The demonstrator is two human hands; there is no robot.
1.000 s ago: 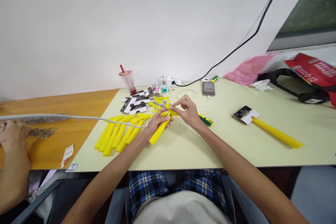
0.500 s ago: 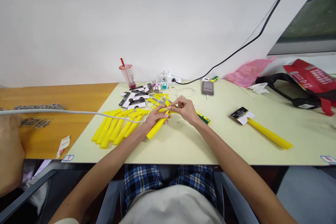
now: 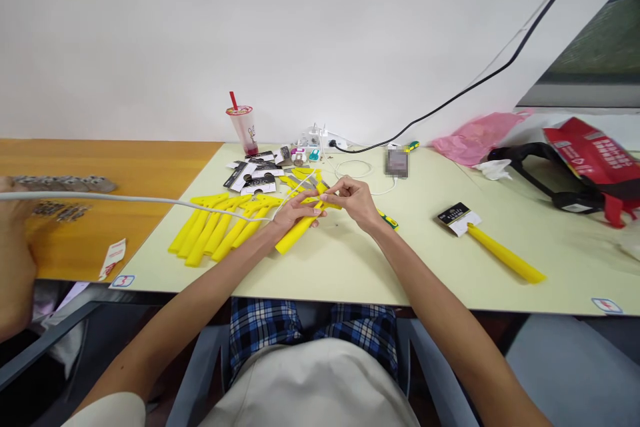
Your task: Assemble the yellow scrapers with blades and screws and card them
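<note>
My left hand (image 3: pixel 296 212) is wrapped round a yellow plastic handle (image 3: pixel 294 235) with a flared head, its grip end slanting down toward me. At its head end, my right hand (image 3: pixel 354 199) has thumb and forefinger pinched together; anything between those fingertips is too small to make out. Left of my hands lies a row of several similar yellow handles (image 3: pixel 206 240). Behind them are more yellow pieces with grey parts (image 3: pixel 295 181) and a pile of black-and-white cards (image 3: pixel 257 172). Partly behind my right wrist is a green-and-yellow tool handle (image 3: pixel 388 220).
One yellow handle with a card on its head (image 3: pixel 505 252) lies at right. A drink cup (image 3: pixel 243 130), power strip (image 3: pixel 320 141) and phone-like device (image 3: pixel 397 163) stand at the back. A white cable (image 3: pixel 150 199) crosses the left side, near another person's arm (image 3: pixel 17 260).
The camera view has tilted and shifted slightly. Both hands stay on the same yellow handle area, with only small finger movement at its head.
</note>
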